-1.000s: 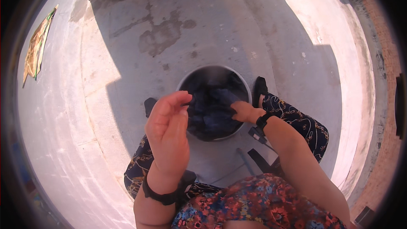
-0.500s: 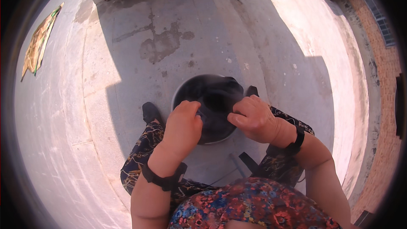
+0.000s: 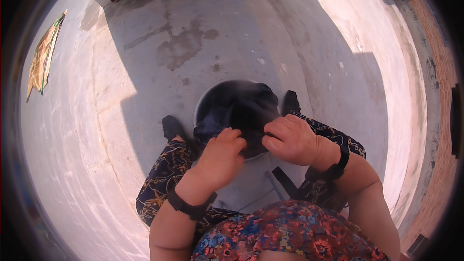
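Concrete floor (image 3: 203,34) fills the head view, half in shade and half in bright sun, with a darker damp stain far of centre and a brick wall (image 3: 437,130) curving down the right rim. At the far left lies a flat yellowish mat (image 3: 43,58) on the sunlit floor, well apart from everything else.

Near the middle stands a round metal basin (image 3: 203,108) (its rim shows mainly on the left side), holding a dark wet cloth (image 3: 241,111) that mounds up above the rim. Both hands are closed on the near part of this cloth. The left hand (image 3: 220,157) is curled into a fist with a tight grip on the cloth's near edge; the right hand (image 3: 290,140) is just beside it, fingers folded over a bunched fold. Each wrist wears a black band.

Dark shoes sit on either side of the basin: the left shoe (image 3: 171,126) touching its left flank, the right shoe (image 3: 290,101) at its far right. Patterned trouser legs and a floral top fill the near edge.
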Available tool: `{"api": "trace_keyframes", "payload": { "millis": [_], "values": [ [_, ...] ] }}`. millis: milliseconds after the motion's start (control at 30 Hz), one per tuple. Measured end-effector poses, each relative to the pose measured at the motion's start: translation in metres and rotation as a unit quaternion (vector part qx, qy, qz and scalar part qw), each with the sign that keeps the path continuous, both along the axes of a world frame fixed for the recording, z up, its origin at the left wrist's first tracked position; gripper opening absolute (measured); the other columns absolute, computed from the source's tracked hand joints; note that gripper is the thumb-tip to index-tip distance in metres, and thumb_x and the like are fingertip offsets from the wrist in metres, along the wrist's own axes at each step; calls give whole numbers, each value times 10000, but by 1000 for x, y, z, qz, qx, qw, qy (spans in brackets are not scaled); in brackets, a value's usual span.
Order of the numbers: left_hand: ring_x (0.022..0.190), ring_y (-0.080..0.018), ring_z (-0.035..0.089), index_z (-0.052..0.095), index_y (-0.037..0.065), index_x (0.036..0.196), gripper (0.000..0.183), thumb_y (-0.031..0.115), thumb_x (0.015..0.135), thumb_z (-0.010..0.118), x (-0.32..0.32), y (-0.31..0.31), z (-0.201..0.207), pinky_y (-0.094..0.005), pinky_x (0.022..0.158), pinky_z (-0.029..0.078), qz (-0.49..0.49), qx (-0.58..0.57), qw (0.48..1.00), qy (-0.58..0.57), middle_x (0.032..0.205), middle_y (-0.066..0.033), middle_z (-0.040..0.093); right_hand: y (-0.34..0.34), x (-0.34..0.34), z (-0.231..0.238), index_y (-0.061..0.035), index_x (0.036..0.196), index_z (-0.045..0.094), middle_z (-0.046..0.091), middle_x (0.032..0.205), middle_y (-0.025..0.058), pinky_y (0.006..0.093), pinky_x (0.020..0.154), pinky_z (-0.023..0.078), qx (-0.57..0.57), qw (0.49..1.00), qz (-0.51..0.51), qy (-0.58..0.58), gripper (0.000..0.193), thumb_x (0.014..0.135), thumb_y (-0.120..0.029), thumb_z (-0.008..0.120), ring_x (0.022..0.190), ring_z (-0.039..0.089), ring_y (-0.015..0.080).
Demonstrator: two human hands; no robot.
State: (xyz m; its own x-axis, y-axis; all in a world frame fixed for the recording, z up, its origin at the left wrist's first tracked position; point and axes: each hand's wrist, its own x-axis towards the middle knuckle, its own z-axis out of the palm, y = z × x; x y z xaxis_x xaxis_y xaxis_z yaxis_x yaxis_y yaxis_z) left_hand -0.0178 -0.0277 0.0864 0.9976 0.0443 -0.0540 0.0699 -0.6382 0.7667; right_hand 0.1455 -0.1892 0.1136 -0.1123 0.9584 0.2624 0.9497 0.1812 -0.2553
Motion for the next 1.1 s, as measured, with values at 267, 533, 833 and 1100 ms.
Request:
{"api": "trace_keyframes", "payload": {
  "millis": [267, 533, 833, 1100],
  "values": [
    [786, -313, 598, 597, 13, 802, 118, 29, 703, 658, 5, 7, 29, -438, 942, 405, -35, -135, 990, 0, 764, -115, 608, -10, 16, -1, -84, 928, 538, 549, 869, 97, 388, 675, 480, -240, 957, -122, 104, 356, 643, -158, 738, 846, 576, 294],
    [761, -292, 577, 633, 26, 822, 147, 23, 681, 678, 0, 9, 27, -388, 838, 427, 16, -158, 987, -36, 765, -99, 624, -9, 44, -9, -109, 934, 548, 562, 936, 72, 420, 786, 457, -302, 939, -86, 140, 239, 722, -114, 659, 996, 545, 292],
    [713, -281, 564, 616, 24, 795, 131, 19, 669, 653, 5, -5, 30, -357, 702, 413, -73, -151, 984, -52, 727, -90, 585, -7, 40, -30, -78, 853, 556, 603, 844, 119, 438, 708, 464, -226, 932, -187, 214, 103, 754, -54, 554, 811, 586, 354],
    [701, -284, 563, 612, 30, 802, 123, 14, 683, 639, 5, -4, 24, -372, 693, 405, -48, -89, 990, -95, 708, -91, 572, -1, 34, -27, -29, 971, 590, 637, 936, 180, 411, 759, 484, -313, 881, -44, 353, 246, 729, -30, 548, 885, 606, 361]
  ]
}}
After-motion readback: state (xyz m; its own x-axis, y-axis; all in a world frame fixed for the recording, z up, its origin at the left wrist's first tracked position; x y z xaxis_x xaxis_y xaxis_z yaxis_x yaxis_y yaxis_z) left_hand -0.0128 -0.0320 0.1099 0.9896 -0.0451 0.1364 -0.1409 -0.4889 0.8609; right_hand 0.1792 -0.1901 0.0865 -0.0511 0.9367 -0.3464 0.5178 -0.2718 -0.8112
